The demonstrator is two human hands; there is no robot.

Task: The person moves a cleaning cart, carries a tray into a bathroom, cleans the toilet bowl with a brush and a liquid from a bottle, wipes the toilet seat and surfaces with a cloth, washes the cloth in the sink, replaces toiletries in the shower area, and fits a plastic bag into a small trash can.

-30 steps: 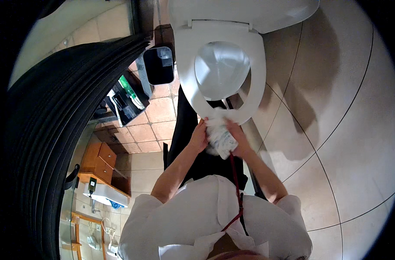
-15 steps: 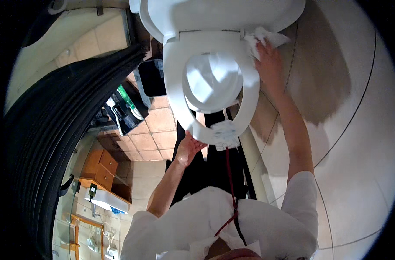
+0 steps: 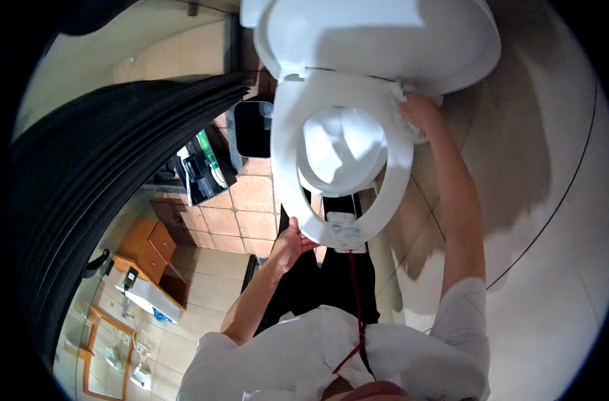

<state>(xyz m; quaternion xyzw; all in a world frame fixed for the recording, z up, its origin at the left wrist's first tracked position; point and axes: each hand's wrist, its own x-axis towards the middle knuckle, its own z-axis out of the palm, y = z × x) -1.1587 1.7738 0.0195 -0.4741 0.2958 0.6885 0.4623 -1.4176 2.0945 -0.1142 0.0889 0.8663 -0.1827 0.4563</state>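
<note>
While my left hand gripped the toilet seat at its front edge, just below the frame's centre, my right hand was bunched on a white wipe at the seat's rear corner, upper right of centre. Hands were well apart, both occupied. Left thumb lay at the edge, fingers looked tucked beneath; couldn't see how far. Right fingertips were hidden, so exact pinch was unclear.

Seat looked tilted up off the bowl, raised lid behind it at top of frame. My read: seat was stiff, smooth, fairly light, likely slippery if wet; front rim was the best hold. Wipe read as thin, soft, floppy, maybe easy to tear; better held as a wad than by a corner.

Badge on a red lanyard overlapped the seat's front rim; couldn't tell if touching. Bin and black caddy sat left of the seat.
</note>
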